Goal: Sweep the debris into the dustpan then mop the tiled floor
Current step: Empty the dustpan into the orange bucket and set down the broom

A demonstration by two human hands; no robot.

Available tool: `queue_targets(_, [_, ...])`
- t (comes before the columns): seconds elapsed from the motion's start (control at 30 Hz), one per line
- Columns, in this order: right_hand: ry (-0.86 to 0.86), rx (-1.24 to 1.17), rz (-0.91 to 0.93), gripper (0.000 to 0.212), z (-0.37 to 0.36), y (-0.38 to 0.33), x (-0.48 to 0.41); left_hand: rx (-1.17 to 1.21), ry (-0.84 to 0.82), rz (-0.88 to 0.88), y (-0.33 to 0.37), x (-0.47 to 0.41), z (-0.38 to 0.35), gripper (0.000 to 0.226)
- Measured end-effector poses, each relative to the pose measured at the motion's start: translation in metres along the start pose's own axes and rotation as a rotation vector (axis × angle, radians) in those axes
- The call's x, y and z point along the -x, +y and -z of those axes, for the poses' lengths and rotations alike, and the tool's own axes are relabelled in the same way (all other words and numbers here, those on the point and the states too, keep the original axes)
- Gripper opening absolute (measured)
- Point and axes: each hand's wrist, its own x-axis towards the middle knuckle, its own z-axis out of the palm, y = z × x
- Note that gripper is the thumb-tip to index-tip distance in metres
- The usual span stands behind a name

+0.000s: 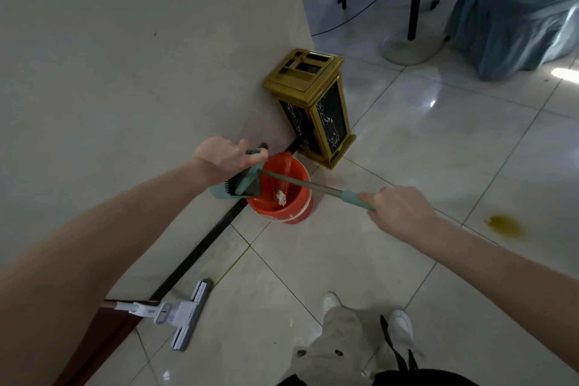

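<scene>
Gold bin, teal drape, pedestal stand

The tiled floor was found glossy and smooth, lights mirrored in it. The bucket was made of shiny red plastic. The bin was framed in polished gold metal; the long handle was bare metal, sleeved in a matt teal grip.

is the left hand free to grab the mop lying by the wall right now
Probably not yet: the left hand grips the dustpan over the red bucket. The mop itself lies unobstructed.
</scene>
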Motion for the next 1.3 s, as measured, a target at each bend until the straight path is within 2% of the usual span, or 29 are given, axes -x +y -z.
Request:
queue_targets(0.37, [0.019, 0.179, -0.001, 0.044, -0.006, 0.038, 0.014, 0.002, -0.004, 0.048, 0.004, 0.013, -0.003, 0.056])
queue_targets(0.63, [0.047, 0.059, -0.053, 0.042, 0.001, 0.055, 0.026, -0.048, -0.023, 0.055, 0.001, 0.018, 0.003, 0.055])
queue_targets(0.83, [0.090, -0.076, -0.017, 0.036, 0.009, 0.032, 0.021, -0.046, -0.030, 0.070, 0.000, 0.021, 0.011, 0.055])
queue_targets(0.97, [0.083, -0.072, 0.022, 0.038, 0.011, 0.011, 0.013, -0.061, -0.049, 0.086, -0.003, 0.021, 0.016, 0.050])
queue_targets(1.07, [0.083, -0.034, 0.050, 0.038, 0.013, 0.005, 0.009, -0.020, -0.066, 0.128, -0.002, 0.023, 0.018, 0.055])
queue_targets(1.3, [0.054, -0.006, 0.060, 0.041, 0.017, 0.026, 0.018, 0.063, -0.025, 0.279, -0.007, 0.059, -0.001, 0.046])
